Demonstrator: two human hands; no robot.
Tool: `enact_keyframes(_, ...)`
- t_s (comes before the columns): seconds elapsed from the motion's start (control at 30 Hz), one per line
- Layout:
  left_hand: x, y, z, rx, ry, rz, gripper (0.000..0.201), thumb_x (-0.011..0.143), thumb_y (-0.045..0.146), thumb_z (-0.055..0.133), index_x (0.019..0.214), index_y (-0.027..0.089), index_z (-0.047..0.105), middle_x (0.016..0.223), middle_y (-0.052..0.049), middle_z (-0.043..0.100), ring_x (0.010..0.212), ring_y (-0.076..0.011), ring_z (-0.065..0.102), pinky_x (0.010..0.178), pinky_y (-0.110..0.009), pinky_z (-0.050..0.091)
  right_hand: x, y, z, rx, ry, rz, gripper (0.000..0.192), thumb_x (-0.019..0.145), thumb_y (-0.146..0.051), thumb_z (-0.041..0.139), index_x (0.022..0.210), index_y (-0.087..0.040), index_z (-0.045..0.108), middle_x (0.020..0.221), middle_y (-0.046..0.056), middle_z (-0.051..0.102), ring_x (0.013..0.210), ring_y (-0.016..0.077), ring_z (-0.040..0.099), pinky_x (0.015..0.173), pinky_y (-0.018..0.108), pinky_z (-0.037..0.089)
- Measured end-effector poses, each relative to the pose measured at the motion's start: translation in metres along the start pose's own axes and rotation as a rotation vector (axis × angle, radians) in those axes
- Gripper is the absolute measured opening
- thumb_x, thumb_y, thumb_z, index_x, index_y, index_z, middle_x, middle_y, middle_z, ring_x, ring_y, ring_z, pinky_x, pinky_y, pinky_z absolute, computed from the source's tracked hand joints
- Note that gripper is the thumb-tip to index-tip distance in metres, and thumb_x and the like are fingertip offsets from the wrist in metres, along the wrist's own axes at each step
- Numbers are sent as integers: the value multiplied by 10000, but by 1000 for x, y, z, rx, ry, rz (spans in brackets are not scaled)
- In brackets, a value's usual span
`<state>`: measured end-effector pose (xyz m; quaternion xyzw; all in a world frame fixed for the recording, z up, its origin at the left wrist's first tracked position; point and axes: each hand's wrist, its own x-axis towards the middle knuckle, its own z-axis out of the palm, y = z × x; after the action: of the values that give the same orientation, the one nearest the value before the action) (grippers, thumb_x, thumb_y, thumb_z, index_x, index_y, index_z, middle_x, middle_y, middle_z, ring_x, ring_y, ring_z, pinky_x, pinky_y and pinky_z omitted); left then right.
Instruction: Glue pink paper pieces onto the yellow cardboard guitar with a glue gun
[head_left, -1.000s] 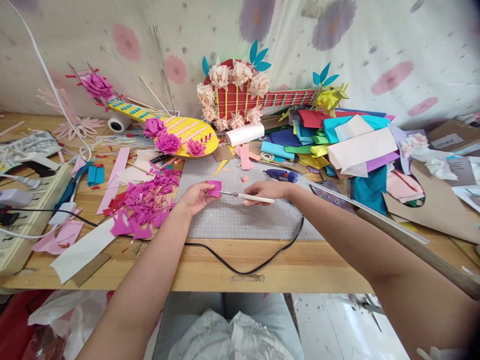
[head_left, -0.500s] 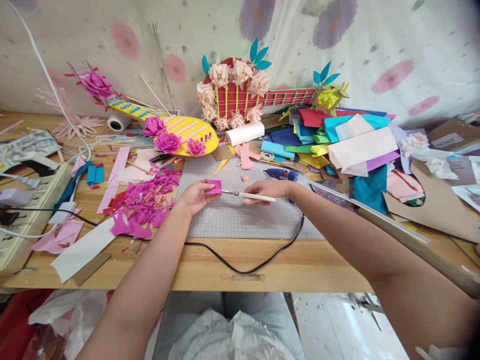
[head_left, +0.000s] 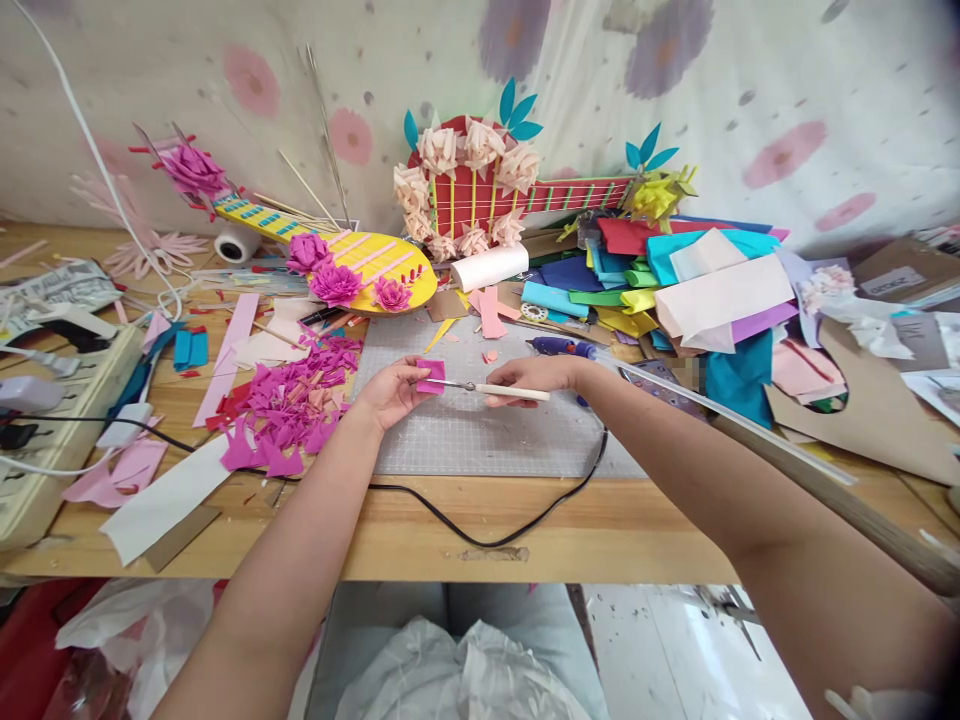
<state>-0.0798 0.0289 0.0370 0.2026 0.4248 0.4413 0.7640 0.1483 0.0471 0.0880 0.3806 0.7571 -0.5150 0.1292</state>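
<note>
Between the fingers of my left hand [head_left: 394,391] is a small magenta piece of paper [head_left: 432,372]. My right hand [head_left: 531,378] is closed around scissors with pale handles [head_left: 525,393]; their metal blades [head_left: 454,384] point left and overlap the paper. Both hands are over the grey cutting mat [head_left: 450,450]. A heap of magenta paper scraps [head_left: 304,400] lies left of my left hand. A blue glue gun [head_left: 562,347] rests just beyond my right hand.
A yellow paper guitar [head_left: 382,270] and a red one [head_left: 480,190] stand at the back. Coloured paper sheets [head_left: 720,290] pile up on the right. A black cord [head_left: 480,543] loops across the front edge; a power strip [head_left: 67,440] sits left.
The scissors have moved slightly left, so their blades reach further over the magenta paper. My left hand has barely moved and still pinches the paper.
</note>
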Motion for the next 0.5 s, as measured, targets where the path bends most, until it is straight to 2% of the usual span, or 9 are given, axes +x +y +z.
enact_keyframes(0.13,1,0,0,7,12,-2,210,660,-69,531,723,132,529,645,-7,621,506,-104,606,488,-217,547,4,-3,-1,-14,-3,-16,470,735,-623,564,749,-156,514,531,-53,442,475,64,418,485,226,322)
enact_keyframes(0.5,-1,1,0,13,11,-13,197,665,-66,524,701,127,534,623,-3,609,506,-98,597,495,-210,543,8,3,2,3,39,-25,485,723,-641,571,754,-159,525,536,-53,446,472,58,404,469,216,306)
